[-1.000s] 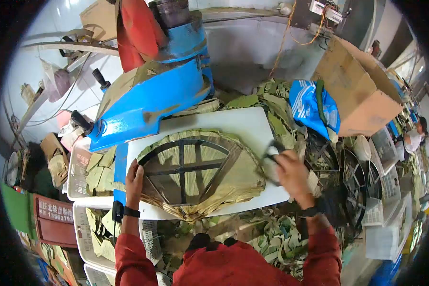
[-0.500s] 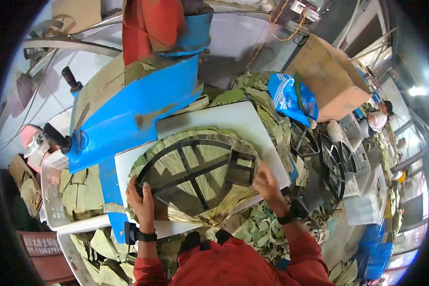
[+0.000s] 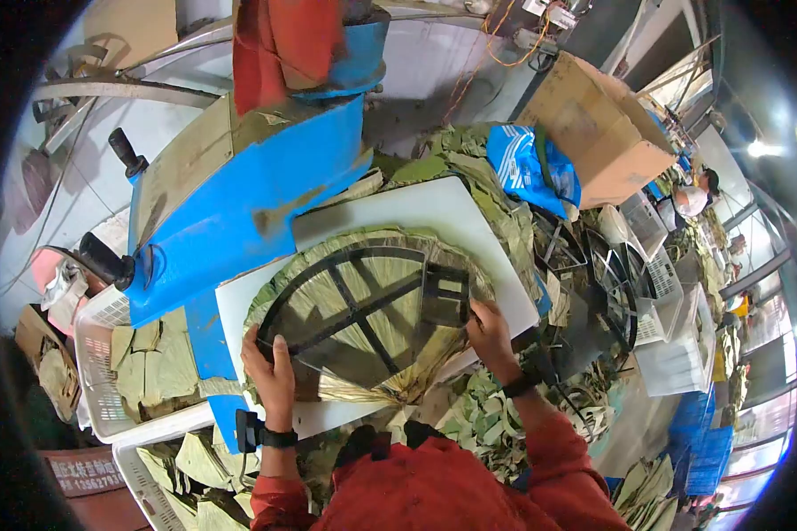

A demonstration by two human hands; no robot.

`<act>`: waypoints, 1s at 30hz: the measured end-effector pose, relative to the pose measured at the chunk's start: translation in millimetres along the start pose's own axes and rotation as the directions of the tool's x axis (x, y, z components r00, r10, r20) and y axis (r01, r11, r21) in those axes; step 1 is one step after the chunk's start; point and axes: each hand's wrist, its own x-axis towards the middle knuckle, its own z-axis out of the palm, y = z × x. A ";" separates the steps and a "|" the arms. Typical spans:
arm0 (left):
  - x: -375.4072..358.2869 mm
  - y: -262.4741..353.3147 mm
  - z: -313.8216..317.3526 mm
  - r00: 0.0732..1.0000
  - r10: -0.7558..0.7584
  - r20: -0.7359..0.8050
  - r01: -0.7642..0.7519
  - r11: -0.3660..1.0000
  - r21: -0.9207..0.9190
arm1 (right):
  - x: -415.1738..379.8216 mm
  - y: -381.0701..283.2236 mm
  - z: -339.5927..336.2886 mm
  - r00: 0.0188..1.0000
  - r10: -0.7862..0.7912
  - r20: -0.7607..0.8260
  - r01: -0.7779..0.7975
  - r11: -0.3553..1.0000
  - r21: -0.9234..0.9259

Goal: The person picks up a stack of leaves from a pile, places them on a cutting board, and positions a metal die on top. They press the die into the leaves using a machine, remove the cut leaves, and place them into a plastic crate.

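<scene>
A black fan-shaped metal cutting die (image 3: pixel 356 315) with crossing bars lies on a stack of dried palm leaves (image 3: pixel 336 274). At its right end is a small rectangular section with bars. The leaves rest on a white board (image 3: pixel 452 199), and their gathered stems point toward my body. My left hand (image 3: pixel 272 376) grips the die's left corner, thumb inside the frame and fingers outside. My right hand (image 3: pixel 490 338) is closed on the lower right corner of the rectangular section; part of its grip is hidden.
A blue press machine (image 3: pixel 239 212) with black handles stands at the left behind the board. White crates (image 3: pixel 97 372) of cut leaves are at the left. Leaf scraps (image 3: pixel 496 420) lie at front right. More metal dies (image 3: pixel 613 292), a blue bag (image 3: pixel 531 168) and a cardboard box (image 3: pixel 598 133) are at right.
My right hand has come in from just right of the die and now holds its corner. The die has shifted and turned slightly on the leaves. My left hand keeps its hold.
</scene>
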 end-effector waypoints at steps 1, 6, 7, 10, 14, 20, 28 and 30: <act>-0.5 -3.3 0.8 1.000 -0.007 0.003 0.008 1.000 -0.022 | -1.9 1.7 -0.8 0.999 -0.030 0.011 0.031 0.997 -0.069; 3.9 -19.4 -9.1 0.999 -0.007 0.037 0.014 0.982 -0.186 | -5.4 25.4 9.5 0.990 -0.139 -0.013 0.139 0.990 0.004; 7.5 -13.8 -20.7 0.994 -0.070 0.082 0.092 0.944 -0.316 | -8.0 33.4 9.8 1.000 -0.001 0.014 -0.002 0.977 0.215; 76.9 -34.1 -90.8 0.929 -0.028 -0.368 -0.064 0.970 -0.234 | -14.0 33.2 -5.1 0.998 0.003 0.067 -0.035 0.878 0.478; 193.2 -13.1 -172.0 0.868 0.273 -0.414 -0.310 0.951 -0.023 | -13.6 39.7 -6.1 0.989 -0.026 0.148 -0.028 0.938 0.346; 231.3 -2.5 -185.9 0.946 -0.125 -0.300 -0.055 0.847 -0.528 | -23.1 23.0 -4.1 0.996 0.011 0.088 -0.046 0.914 0.403; 202.5 -27.8 -192.2 0.942 -0.038 -0.335 -0.123 0.886 -0.447 | -16.8 39.3 -7.0 0.974 -0.215 0.077 0.179 0.927 0.330; 160.6 -7.8 -186.3 0.952 -0.034 -0.305 -0.139 0.840 -0.525 | -14.2 50.9 -2.9 0.964 -0.205 0.167 0.140 0.932 0.334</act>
